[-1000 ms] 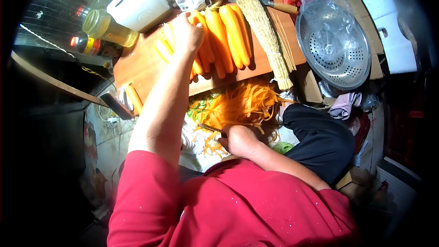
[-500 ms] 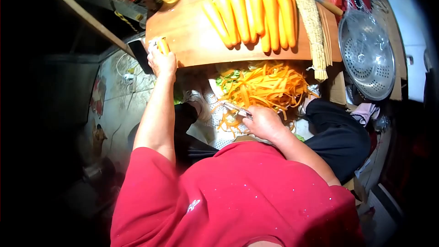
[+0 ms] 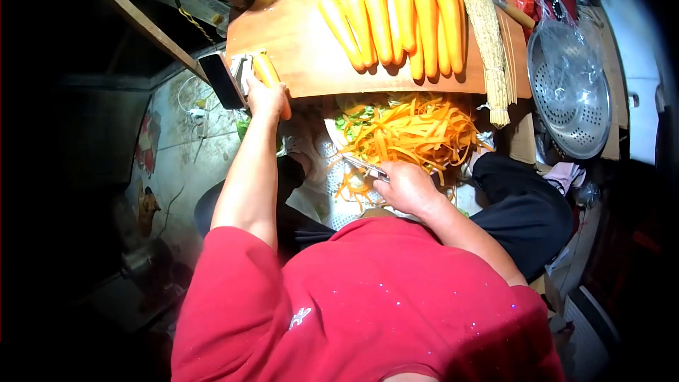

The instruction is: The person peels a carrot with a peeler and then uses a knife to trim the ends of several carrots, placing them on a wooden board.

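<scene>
Carrot (image 3: 267, 69) now across board (image 3: 290, 39) edge, clasped in left hand (image 3: 267, 99), peeler (image 3: 362, 165) gripped in right hand (image 3: 410, 187), plastic (image 3: 569, 74) in colander (image 3: 593, 143).

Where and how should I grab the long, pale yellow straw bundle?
Probably best to grip the bundle by its narrow, tied end, coming from the near side: that end sticks out past the brown wooden board, leaving room to wrap around it.

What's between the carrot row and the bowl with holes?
In the head view: a straw bundle, thin sticks and a wooden handle, between the carrot row and the colander.
</scene>
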A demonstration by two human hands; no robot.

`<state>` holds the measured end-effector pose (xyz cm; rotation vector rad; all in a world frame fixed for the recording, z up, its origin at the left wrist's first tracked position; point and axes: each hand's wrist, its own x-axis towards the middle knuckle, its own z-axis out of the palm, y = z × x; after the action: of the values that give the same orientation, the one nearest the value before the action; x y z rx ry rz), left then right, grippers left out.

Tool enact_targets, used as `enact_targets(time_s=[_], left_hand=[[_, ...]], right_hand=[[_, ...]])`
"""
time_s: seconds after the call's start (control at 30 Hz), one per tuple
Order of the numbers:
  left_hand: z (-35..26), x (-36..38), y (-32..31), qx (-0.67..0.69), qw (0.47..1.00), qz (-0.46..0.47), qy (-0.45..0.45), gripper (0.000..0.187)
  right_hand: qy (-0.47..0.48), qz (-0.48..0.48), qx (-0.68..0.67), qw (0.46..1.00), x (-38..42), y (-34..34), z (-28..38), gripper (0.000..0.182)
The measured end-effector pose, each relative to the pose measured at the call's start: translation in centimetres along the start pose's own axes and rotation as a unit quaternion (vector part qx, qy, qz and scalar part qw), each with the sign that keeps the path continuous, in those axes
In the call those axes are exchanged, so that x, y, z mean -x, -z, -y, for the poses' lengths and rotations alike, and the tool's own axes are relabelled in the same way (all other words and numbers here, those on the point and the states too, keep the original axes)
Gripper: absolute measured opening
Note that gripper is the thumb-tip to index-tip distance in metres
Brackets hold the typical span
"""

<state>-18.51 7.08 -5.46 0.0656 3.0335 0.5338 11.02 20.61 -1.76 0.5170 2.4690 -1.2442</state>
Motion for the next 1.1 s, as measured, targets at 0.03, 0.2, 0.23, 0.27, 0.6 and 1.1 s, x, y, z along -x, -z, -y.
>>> enact_targets(time_s=[0.03, 0.2, 0.23, 0.27, 0.6, 1.1], left_hand=[[-0.5, 0.8, 0.1, 0.214, 0.974, 0.054, 0.043, 0.073], [0.0, 3.2, -1.2, 0.714, 0.624, 0.295, 0.119, 0.030], [-0.3, 4.6, -0.3, 0.709, 0.605, 0.340, 0.126, 0.030], [-0.5, 6.0, 0.6, 0.702, 0.585, 0.383, 0.134, 0.032], [0.0, 16.3, 3.0, 0.707, 0.552, 0.372, 0.238, 0.044], [2.3, 24.0, 7.8, 0.681, 0.531, 0.440, 0.246, 0.043]], right_hand=[[0.018, -0.032, -0.008, 0.999, -0.1, 0.0, -0.1, 0.026], [0.029, -0.134, -0.131, 0.982, 0.0, 1.2, 1.0, 0.028], [0.051, -0.162, -0.153, 0.974, 0.2, 1.4, 1.2, 0.027], [0.072, -0.188, -0.175, 0.964, 0.5, 1.4, 1.3, 0.026], [0.229, -0.129, -0.131, 0.956, 4.8, -0.9, 3.1, 0.020], [0.149, -0.166, -0.013, 0.975, 4.5, -2.1, 1.4, 0.021]])
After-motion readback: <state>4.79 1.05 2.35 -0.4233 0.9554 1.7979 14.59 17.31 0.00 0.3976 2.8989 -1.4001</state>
